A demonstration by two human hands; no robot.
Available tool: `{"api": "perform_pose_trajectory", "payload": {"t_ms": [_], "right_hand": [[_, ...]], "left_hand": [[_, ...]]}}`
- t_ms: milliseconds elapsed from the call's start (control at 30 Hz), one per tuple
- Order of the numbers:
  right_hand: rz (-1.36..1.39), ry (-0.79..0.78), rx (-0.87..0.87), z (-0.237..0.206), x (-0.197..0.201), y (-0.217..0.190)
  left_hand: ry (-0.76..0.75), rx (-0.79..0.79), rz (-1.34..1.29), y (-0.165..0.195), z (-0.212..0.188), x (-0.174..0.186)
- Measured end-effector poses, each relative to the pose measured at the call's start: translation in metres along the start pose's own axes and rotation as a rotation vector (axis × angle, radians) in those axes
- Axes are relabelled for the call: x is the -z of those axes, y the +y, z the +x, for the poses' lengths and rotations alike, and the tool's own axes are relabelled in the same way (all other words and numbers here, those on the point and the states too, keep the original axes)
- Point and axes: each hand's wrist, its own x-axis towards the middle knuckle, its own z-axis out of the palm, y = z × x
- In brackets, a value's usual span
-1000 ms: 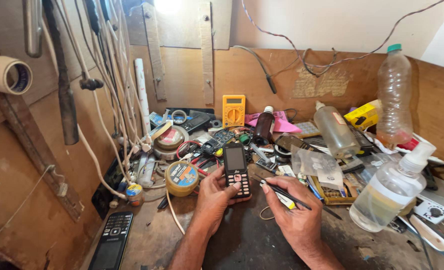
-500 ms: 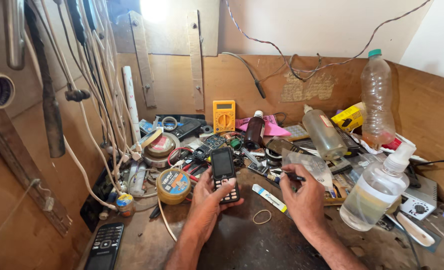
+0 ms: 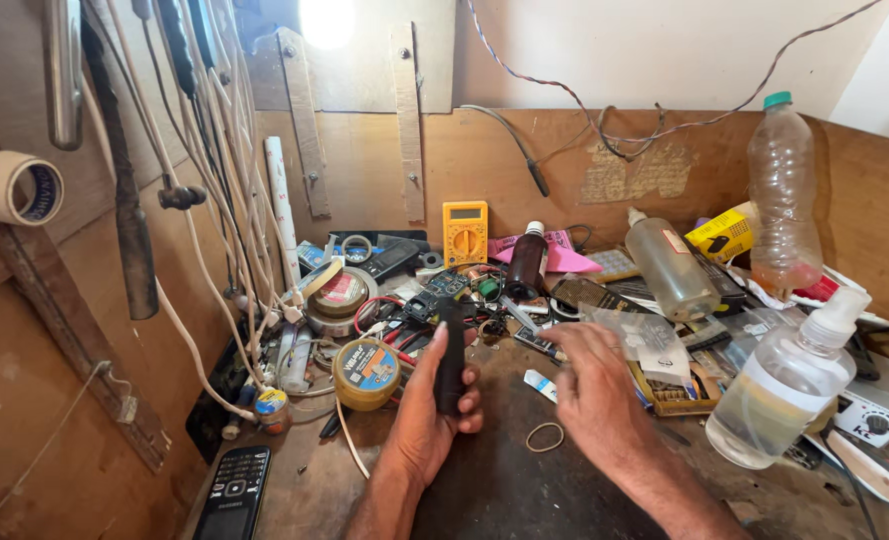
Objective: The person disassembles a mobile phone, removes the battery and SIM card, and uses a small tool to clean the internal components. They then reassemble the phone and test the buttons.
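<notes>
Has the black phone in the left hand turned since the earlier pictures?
Yes. The phone now shows its edge, keypad turned away, still upright beside the solder roll.

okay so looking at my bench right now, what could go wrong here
The left hand holds the black phone edge-on by fingertips only; it might slip onto the bench. The right hand reaches into clutter close to the clear spray bottle; a nudge could tip it toward the loose electronics.
</notes>
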Motion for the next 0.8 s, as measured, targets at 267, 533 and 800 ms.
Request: {"api": "perform_pose_trajectory", "payload": {"t_ms": [267, 533, 800], "right_hand": [[0.297, 0.026, 0.045, 0.023, -0.010, -0.048], [0.197, 0.011, 0.063, 0.023, -0.024, -0.040], [0.373, -0.138, -0.175, 0.029, -0.028, -0.029]], "left_hand": [[-0.068, 0.041, 0.024, 0.000, -0.006, -0.008], [-0.087, 0.027, 0.067, -0.006, -0.003, -0.003], [-0.034, -0.001, 0.160, -0.004, -0.004, -0.007]]}}
